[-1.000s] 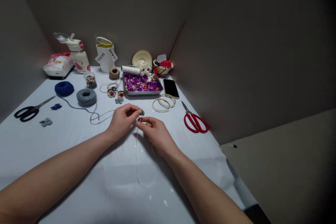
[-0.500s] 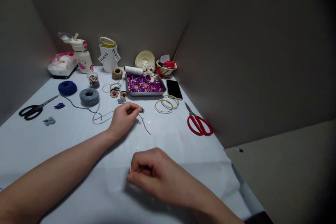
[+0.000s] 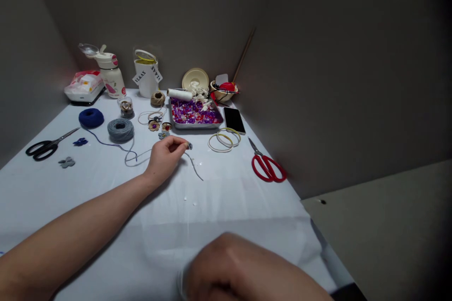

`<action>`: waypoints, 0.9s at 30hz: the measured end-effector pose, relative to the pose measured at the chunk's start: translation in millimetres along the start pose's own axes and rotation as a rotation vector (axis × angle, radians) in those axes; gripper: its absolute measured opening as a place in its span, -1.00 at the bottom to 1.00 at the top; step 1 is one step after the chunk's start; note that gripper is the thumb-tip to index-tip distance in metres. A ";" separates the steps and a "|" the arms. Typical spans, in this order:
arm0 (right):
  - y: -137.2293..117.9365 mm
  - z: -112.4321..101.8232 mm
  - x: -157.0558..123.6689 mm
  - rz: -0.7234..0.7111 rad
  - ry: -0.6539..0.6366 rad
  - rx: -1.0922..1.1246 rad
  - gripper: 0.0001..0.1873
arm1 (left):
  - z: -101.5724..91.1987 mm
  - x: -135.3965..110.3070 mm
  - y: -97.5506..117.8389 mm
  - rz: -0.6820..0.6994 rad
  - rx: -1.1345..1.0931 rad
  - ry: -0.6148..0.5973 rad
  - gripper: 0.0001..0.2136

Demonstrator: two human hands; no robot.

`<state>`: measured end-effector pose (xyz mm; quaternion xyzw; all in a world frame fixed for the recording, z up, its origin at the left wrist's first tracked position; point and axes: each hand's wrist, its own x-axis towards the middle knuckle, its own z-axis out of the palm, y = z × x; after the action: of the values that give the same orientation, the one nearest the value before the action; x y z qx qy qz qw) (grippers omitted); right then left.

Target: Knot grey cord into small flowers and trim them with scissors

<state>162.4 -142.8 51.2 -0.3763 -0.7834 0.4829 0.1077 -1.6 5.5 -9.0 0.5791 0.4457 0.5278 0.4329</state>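
Observation:
My left hand [image 3: 166, 156] is closed in a pinch on a small grey yarn piece [image 3: 189, 146], most of it hidden by the fingertips. A grey yarn tail [image 3: 195, 168] trails from it onto the table. Grey yarn also runs left from the hand toward the grey yarn ball [image 3: 120, 130]. My right hand [image 3: 233, 268] is low at the front edge of view, curled and blurred, its fingertips largely out of sight. A faint thin white thread [image 3: 181, 282] shows beside its fingers. Tiny white bits [image 3: 194, 204] lie between the two hands.
Red-handled scissors [image 3: 267, 167] and two bangles [image 3: 226, 140] lie right, with a phone [image 3: 234, 120] behind. A bead tray [image 3: 196, 125] stands at the back. Leftward are black scissors [image 3: 45, 148], a blue yarn ball [image 3: 91, 118] and yarn flowers [image 3: 67, 162].
My right hand has drawn down toward me and slightly right, partly leaving the view. My left hand has shifted only a little, still pinching the grey piece.

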 end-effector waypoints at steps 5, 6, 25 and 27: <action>19.7 -32.9 31.1 0.284 0.748 -0.239 -0.75 | 2.4 -1.8 1.0 -0.022 -0.065 -0.004 -0.91; 24.1 -39.3 39.4 0.281 0.859 -0.239 -0.76 | 3.1 -2.5 1.5 -0.032 -0.079 -0.007 -0.90; 60.3 -46.0 83.6 0.202 0.945 0.307 -0.80 | 12.0 -12.3 5.2 -0.273 -0.248 -0.185 -0.92; 60.5 -46.1 82.8 0.193 0.931 0.329 -0.80 | 12.5 -11.8 5.3 -0.323 -0.300 -0.203 -0.91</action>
<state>158.8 -39.1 7.9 -0.6004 -0.5274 0.3889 0.4585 10.6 -7.6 -7.4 0.4796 0.4031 0.4513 0.6355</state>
